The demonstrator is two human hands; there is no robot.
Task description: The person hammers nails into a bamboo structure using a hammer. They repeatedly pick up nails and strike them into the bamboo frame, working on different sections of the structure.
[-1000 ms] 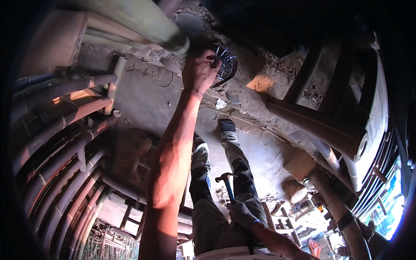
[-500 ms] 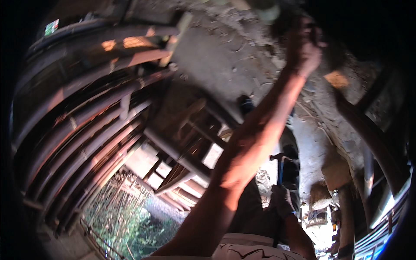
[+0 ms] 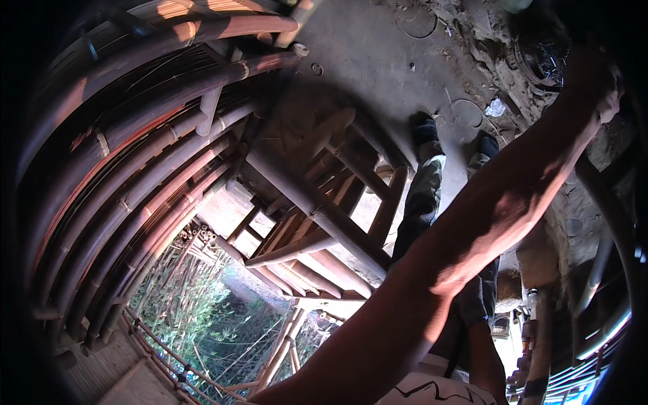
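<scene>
My left arm stretches across the view to the upper right. The left hand [image 3: 597, 88] is in deep shadow beside a round dark container [image 3: 543, 61] with small shiny pieces, perhaps nails, in it. Its fingers are too dark to make out. Low at the right, close to my legs, my right hand [image 3: 475, 305] shows only in part behind the left forearm. Half a second ago it gripped a hammer with a blue handle; the forearm now covers that hammer.
Rows of bamboo poles [image 3: 155, 128] curve along the left. A bamboo frame [image 3: 317, 209] stands left of my legs. Crumpled shiny scrap [image 3: 495, 106] and wire loops [image 3: 466, 113] lie on the grey ground [image 3: 378, 61]. A curved pole [image 3: 607, 202] rises at the right.
My left hand has moved right, to beside the dark container. The view has shifted, bringing the container and both feet into sight. The hammer has gone out of sight behind my left forearm.
</scene>
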